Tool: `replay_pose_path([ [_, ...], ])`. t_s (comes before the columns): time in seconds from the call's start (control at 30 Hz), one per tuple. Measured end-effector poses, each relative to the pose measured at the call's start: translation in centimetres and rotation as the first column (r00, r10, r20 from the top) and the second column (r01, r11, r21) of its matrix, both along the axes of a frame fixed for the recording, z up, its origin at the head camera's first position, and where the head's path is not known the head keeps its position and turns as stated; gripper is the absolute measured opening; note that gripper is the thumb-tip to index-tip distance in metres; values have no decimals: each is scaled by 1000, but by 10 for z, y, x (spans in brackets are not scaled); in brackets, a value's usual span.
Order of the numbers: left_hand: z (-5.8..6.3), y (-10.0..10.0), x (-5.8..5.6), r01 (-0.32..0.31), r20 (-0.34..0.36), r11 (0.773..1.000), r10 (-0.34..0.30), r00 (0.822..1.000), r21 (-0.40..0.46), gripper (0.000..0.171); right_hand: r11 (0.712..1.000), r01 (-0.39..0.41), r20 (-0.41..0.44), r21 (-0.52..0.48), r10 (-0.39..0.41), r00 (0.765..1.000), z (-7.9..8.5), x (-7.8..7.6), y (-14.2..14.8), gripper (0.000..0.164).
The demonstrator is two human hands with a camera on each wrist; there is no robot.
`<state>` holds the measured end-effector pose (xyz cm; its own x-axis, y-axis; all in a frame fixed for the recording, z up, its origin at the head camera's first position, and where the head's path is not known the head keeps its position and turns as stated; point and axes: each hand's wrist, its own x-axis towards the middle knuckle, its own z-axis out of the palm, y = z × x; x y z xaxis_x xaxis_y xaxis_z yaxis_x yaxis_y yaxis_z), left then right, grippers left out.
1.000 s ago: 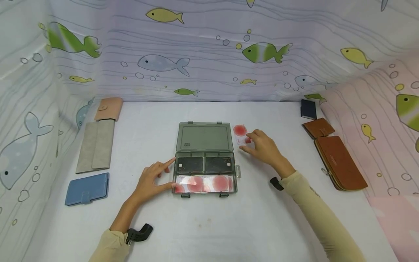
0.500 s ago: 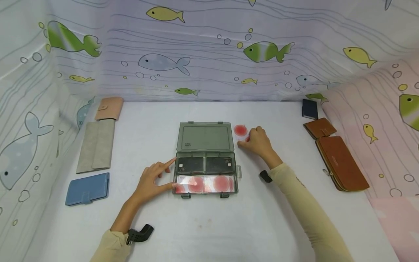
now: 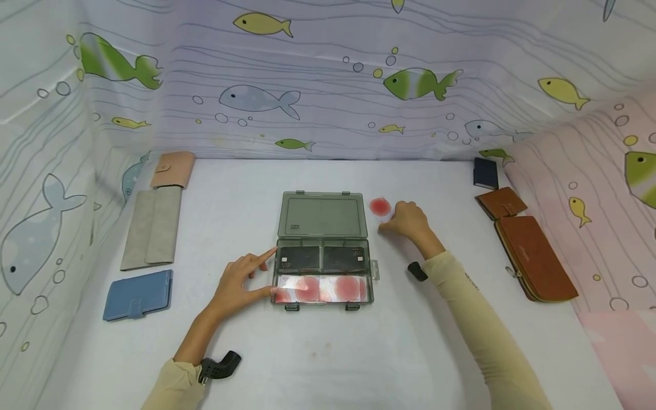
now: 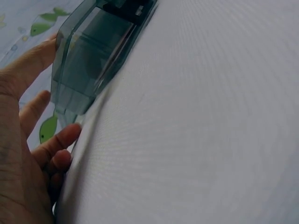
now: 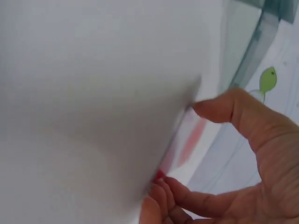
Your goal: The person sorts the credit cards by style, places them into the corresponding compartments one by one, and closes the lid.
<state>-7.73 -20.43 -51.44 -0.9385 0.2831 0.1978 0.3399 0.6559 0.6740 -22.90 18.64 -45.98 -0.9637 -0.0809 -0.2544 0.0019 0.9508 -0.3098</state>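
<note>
A smoky green plastic case (image 3: 322,246) lies with its lid raised behind it. Its rear compartments hold black VIP cards (image 3: 299,259), and the front strip holds cards with red circles (image 3: 307,288). My left hand (image 3: 237,287) rests against the case's left side, thumb and index finger spread towards its two corners; the left wrist view shows the case (image 4: 88,56) at the fingertips. Right of the lid, my right hand (image 3: 410,221) pinches another red-circle card (image 3: 380,206) on the table. In the right wrist view that card (image 5: 190,144) lies between thumb and curled fingers.
On the left lie a pink wallet (image 3: 173,169), a grey wallet (image 3: 151,228) and a blue wallet (image 3: 138,294). The right side has a navy booklet-like item (image 3: 485,172), a small brown wallet (image 3: 500,203) and a long brown zip wallet (image 3: 535,258). Fish-printed cloth surrounds the table.
The right hand's fingers have drawn closer together at the red-circle card, covering more of it, and its forearm has swung left. My left hand stays at the case.
</note>
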Motion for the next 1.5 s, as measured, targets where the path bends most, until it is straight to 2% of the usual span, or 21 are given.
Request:
replay_pose_path([
  [0.2,1,1,2,0,7,1000,0,1000,-4,82,998,-56,43,10,56,998,1,-1,7,44],
  [0.47,0,0,3,-1,3,1000,1,1000,-1,82,995,-80,-7,64,80,997,0,8,1,60],
  [0.7,-1,-1,2,1,0,1000,-1,1000,8,82,994,-97,-8,55,98,995,5,10,0,48],
  [0.97,0,0,2,-1,19,1000,1,1000,4,82,991,-114,13,71,114,993,8,10,2,49],
  [1.07,0,0,2,0,17,1000,0,1000,1,82,988,-129,-25,86,132,991,6,12,5,47],
  [1.2,0,1,1,4,9,1000,-4,1000,-1,83,990,-130,-91,60,135,987,5,17,14,41],
  [1.4,-1,-1,-1,5,-1,1000,-5,1000,-18,84,992,-112,-169,-66,99,981,15,35,28,43],
  [1.5,0,-2,-1,6,3,1000,-6,1000,-15,84,984,-129,-225,-122,100,969,20,47,29,41],
])
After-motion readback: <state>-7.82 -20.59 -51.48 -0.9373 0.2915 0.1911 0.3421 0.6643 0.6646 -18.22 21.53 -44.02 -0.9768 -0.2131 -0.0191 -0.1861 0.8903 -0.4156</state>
